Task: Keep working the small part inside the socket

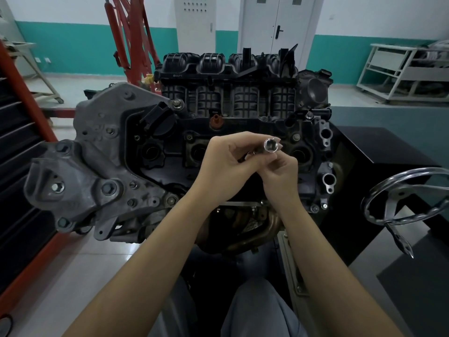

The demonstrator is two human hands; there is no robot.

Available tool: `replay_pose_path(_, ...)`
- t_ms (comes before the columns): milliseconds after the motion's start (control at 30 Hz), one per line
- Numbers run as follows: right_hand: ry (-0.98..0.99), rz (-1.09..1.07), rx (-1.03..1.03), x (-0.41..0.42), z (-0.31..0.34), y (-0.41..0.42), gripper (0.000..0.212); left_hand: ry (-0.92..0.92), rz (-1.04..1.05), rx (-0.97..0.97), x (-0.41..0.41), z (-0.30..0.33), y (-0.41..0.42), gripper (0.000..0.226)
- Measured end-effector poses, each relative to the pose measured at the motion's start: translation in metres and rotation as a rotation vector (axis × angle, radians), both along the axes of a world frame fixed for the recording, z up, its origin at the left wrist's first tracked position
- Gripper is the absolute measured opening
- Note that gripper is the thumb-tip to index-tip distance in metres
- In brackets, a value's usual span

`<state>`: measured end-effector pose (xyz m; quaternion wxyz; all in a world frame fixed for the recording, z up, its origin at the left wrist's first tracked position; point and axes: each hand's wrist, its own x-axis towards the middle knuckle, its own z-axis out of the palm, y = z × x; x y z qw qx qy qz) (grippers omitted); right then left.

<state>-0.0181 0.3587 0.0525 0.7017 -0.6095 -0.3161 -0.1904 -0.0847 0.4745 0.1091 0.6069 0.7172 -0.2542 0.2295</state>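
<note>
A car engine (170, 132) stands in front of me, with a black valve cover and a black ribbed intake manifold (228, 66) at its back. Both my hands are raised over the middle of the valve cover. My left hand (226, 164) and my right hand (279, 176) together hold a shiny metal socket (271, 145), its open end turned toward me. Fingers of both hands curl round the socket's shaft. What lies behind the socket in my hands is hidden.
A grey cast bracket (80, 171) sticks out at the engine's left. A chrome handwheel (408, 198) is at the right on a black stand (379, 152). A red engine hoist (131, 35) stands behind, a white rack (401, 71) at the far right, and red-framed drawers (19, 166) at the left.
</note>
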Motion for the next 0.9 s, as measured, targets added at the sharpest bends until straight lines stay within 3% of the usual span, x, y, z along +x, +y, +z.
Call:
replay_pose_path(67,0.018,-0.017,0.04,-0.0006,0.0009,0.0013,0.027,-0.013,0.0,0.008,-0.0008,0.0003,-0.0008,0.029)
replay_pose_path(167,0.023,-0.004,0.096,-0.0017,0.0003,0.003,0.012,-0.071,0.102,0.031,-0.0017,0.0009,-0.0034,0.023)
replay_pose_path(267,0.013,-0.002,0.067,-0.001,-0.0005,0.0008,0.015,-0.075,0.124,0.034,-0.0016,0.0026,-0.0029,0.021)
replay_pose_path(433,0.003,-0.043,0.027,-0.0007,0.0011,0.0021,0.027,-0.005,-0.008,0.08,-0.0026,0.005,-0.0016,0.025)
replay_pose_path(633,-0.028,-0.044,0.055,-0.0024,0.0028,0.0047,0.024,-0.079,0.216,0.095,0.0003,0.0031,-0.0072,0.016)
replay_pose_path(800,0.006,0.0,0.023,-0.0021,0.001,0.0,0.022,-0.001,0.042,0.08,-0.0011,0.0027,-0.0029,0.021)
replay_pose_path(900,0.011,-0.008,0.061,-0.0037,0.003,0.0021,0.028,-0.023,0.085,0.115,-0.0009,0.0016,-0.0046,0.021)
